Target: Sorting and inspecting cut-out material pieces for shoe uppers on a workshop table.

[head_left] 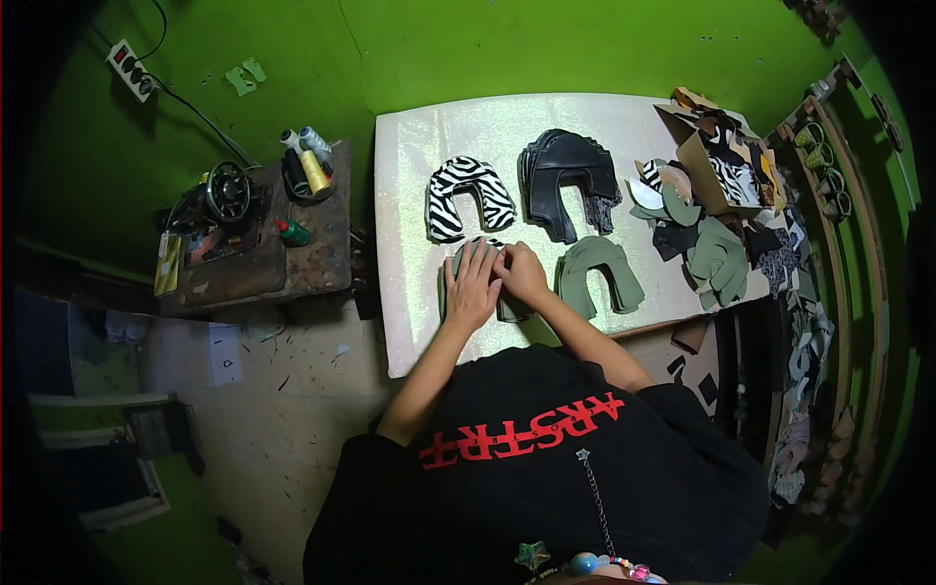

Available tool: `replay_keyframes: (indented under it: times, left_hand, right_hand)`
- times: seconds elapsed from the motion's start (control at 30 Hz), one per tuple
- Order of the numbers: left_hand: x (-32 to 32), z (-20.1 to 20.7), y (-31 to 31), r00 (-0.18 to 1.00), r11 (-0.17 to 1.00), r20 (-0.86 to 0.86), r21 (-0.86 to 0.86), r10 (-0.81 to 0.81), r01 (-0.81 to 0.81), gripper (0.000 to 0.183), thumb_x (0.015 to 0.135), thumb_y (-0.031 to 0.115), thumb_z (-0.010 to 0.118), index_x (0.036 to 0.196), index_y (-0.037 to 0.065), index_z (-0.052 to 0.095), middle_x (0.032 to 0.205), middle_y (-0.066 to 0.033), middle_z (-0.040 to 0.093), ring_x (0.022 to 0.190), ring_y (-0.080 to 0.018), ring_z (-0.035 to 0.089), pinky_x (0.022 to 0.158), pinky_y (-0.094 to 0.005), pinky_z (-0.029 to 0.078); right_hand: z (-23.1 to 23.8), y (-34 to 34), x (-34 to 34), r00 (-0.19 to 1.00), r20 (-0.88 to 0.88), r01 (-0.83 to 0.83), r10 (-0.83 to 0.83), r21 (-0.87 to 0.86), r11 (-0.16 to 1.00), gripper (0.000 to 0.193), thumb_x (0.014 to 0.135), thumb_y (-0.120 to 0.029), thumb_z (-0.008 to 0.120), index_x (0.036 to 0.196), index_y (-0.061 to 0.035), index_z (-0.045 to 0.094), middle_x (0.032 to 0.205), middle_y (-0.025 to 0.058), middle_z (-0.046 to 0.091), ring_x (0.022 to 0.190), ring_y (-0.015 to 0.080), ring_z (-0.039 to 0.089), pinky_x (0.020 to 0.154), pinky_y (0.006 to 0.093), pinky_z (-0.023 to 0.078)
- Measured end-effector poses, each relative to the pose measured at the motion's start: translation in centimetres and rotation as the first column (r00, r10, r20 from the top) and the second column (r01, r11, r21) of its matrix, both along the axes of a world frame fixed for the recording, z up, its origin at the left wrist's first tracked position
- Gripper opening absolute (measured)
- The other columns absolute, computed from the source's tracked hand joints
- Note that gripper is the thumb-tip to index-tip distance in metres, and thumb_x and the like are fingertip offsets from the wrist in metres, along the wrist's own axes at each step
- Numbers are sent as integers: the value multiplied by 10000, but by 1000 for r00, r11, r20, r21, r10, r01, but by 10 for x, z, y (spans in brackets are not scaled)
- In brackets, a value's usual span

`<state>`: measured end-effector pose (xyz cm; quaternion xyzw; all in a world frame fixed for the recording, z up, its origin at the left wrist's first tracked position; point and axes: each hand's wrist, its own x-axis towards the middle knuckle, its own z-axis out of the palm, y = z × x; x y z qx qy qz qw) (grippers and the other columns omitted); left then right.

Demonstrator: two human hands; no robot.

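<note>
My left hand (472, 286) lies flat, fingers stretched forward, over a stack of green U-shaped pieces (513, 310). Close against it, my right hand (525, 277) has its fingers bent together at the far edge of that stack; what they pinch is hidden. A bit of zebra-striped material (495, 243) peeks out just beyond my fingertips. Farther off sits a stack of zebra-striped U-shaped pieces (445, 200). Right of it is a stack of black U-shaped pieces (561, 156). Another green U-shaped stack (597, 265) rests just right of my right hand.
The pale table (409, 292) meets a green wall. At its right are loose offcuts (719, 255) and a cardboard box (698, 175) of scraps. To the left stands a sewing machine table (283, 255) with thread cones (314, 171) and a green bottle (292, 232).
</note>
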<state>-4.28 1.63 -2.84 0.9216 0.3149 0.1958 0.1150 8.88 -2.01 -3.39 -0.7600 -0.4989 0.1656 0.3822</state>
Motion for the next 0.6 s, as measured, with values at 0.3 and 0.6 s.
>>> replay_keyframes:
  times: [0.3, 0.6]
  left_hand:
    - [4, -6, 0, 971, 992, -232, -121, -60, 33, 918, 686, 519, 546, 1375, 82, 127, 1440, -105, 75, 1326, -287, 48, 1024, -533, 32]
    - [13, -10, -3, 975, 996, -221, -75, 22, -39, 978, 659, 548, 570, 1371, 56, 114, 1437, -120, 73, 1328, -276, 30, 1027, -526, 11]
  right_hand:
    - [-8, -6, 5, 993, -116, -3, 2, -12, 1000, 188, 785, -181, 539, 770, 2, 575, 784, 189, 528, 730, 355, 538, 664, 397, 432]
    - [-10, 0, 18, 987, -127, -93, 94, 13, 996, 168, 781, -177, 547, 808, -15, 581, 774, 187, 515, 722, 349, 530, 670, 387, 430]
